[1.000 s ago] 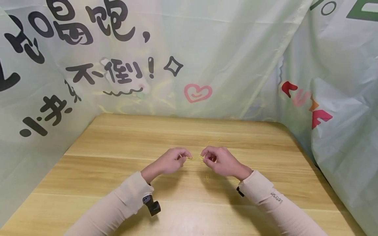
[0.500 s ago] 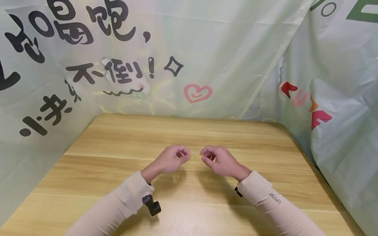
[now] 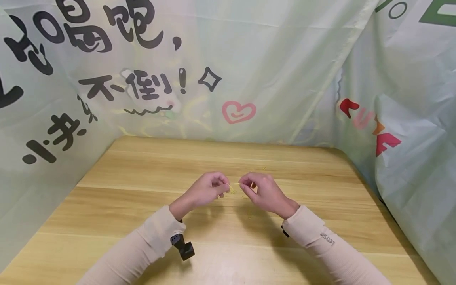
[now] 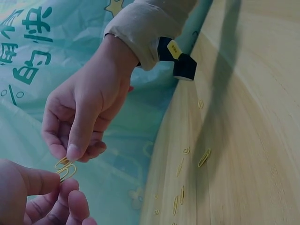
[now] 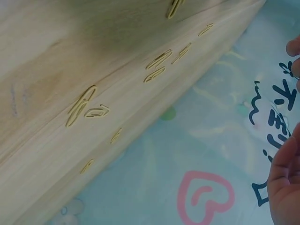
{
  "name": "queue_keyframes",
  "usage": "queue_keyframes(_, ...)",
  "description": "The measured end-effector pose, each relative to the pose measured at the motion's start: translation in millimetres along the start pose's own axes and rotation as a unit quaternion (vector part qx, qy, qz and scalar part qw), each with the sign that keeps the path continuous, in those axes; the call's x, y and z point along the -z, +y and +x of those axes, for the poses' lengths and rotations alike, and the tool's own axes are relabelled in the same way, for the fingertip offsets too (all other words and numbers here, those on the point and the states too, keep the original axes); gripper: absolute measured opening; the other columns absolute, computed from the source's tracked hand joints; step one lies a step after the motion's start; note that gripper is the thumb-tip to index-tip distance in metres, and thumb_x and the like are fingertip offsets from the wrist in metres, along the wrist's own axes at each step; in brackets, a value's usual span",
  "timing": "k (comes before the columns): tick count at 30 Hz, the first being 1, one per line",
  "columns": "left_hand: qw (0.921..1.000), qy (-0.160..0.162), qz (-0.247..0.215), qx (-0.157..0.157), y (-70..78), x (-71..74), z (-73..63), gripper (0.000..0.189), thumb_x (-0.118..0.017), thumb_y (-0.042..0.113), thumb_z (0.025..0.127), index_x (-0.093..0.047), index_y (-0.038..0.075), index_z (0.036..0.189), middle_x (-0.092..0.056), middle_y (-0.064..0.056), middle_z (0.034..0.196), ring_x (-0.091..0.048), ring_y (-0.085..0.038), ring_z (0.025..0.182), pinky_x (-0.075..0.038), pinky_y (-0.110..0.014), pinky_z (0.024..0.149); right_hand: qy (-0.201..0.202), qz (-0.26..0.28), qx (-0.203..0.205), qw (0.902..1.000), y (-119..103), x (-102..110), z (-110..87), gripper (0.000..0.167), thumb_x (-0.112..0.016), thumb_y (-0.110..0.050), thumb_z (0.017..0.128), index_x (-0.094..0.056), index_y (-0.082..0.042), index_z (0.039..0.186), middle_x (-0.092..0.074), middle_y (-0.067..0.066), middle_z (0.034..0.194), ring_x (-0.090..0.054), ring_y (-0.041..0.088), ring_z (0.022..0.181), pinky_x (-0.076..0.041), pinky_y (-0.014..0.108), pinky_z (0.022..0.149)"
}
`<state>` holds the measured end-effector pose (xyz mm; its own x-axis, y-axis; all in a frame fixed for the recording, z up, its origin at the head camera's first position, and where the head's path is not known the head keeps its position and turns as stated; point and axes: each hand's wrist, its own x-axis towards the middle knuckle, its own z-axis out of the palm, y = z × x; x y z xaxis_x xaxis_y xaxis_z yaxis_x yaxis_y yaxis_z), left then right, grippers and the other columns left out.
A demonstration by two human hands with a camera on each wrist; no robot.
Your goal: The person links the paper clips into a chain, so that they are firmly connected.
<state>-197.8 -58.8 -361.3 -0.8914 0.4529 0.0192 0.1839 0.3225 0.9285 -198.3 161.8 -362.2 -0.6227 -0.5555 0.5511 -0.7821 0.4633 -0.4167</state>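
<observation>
My left hand pinches a yellow paper clip between thumb and fingers. Opposite it, my right hand pinches another yellow paper clip at its fingertips. In the left wrist view the two clips overlap between the hands, and the right hand comes down from above. Several more yellow paper clips lie scattered on the wooden table; a pair-like group of clips shows in the right wrist view, where the fingers appear only at the right edge and what they hold is out of frame.
A pale printed curtain with dark lettering and a pink heart surrounds the table's back and sides. One loose clip lies nearer me, another farther back. Black wrist cameras hang below the cuffs.
Both hands have risen slightly and the right hand has shifted a little left. The right hand's clip now points toward the left hand. Loose clips stay where they were.
</observation>
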Motion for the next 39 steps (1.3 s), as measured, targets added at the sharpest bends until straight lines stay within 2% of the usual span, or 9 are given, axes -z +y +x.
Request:
queue_keyframes(5,1.0,-0.006,-0.006,0.001,0.0,-0.4,0.5,0.011,-0.056,0.009,0.099,-0.062,0.001,0.101,-0.066,-0.018,0.096,-0.059,-0.02,0.076,-0.052,-0.044,0.07,0.005,-0.002,0.012,0.9999,-1.1,-1.7,1.8,0.004,-0.065,-0.002,0.091,-0.068,-0.002,0.089,-0.065,0.0,0.079,-0.059,0.008,0.07,-0.054,0.032,0.061)
queue_keyframes(15,0.9993,-0.015,-0.034,-0.004,3.1,-0.1,0.6,0.015,-0.055,0.011,0.099,-0.06,-0.003,0.102,-0.064,-0.023,0.099,-0.058,-0.019,0.075,-0.05,-0.033,0.067,0.027,-0.005,0.029,0.9992,-3.2,-2.6,4.5,0.008,-0.07,0.004,0.085,-0.068,-0.004,0.086,-0.066,0.0,0.078,-0.06,0.008,0.068,-0.054,0.032,0.059)
queue_keyframes(25,0.9983,-0.016,-0.055,0.0,0.9,0.6,1.2,0.014,-0.054,0.01,0.099,-0.059,-0.003,0.102,-0.064,-0.022,0.098,-0.059,-0.019,0.075,-0.05,-0.03,0.066,0.025,-0.001,0.036,0.999,-3.2,-2.9,1.6,0.008,-0.071,0.004,0.085,-0.069,-0.004,0.087,-0.066,0.0,0.078,-0.06,0.007,0.068,-0.053,0.025,0.06)
queue_keyframes(31,0.9976,-0.009,-0.068,0.005,0.5,0.5,1.8,0.013,-0.054,0.01,0.099,-0.059,-0.002,0.102,-0.065,-0.015,0.094,-0.058,-0.019,0.074,-0.05,-0.032,0.066,0.029,-0.002,0.038,0.9988,-3.9,-2.3,1.1,0.009,-0.071,0.004,0.084,-0.068,-0.004,0.087,-0.066,0.0,0.078,-0.059,0.007,0.068,-0.052,0.024,0.06)
queue_keyframes(39,0.9943,-0.004,-0.105,0.016,3.4,-1.2,0.1,0.012,-0.05,0.007,0.101,-0.056,-0.003,0.101,-0.063,-0.019,0.095,-0.058,-0.019,0.074,-0.049,-0.029,0.066,0.028,0.001,0.033,0.9991,-5.6,-1.7,0.3,0.01,-0.07,0.004,0.084,-0.067,-0.005,0.086,-0.066,0.0,0.078,-0.059,0.007,0.068,-0.052,0.022,0.061)
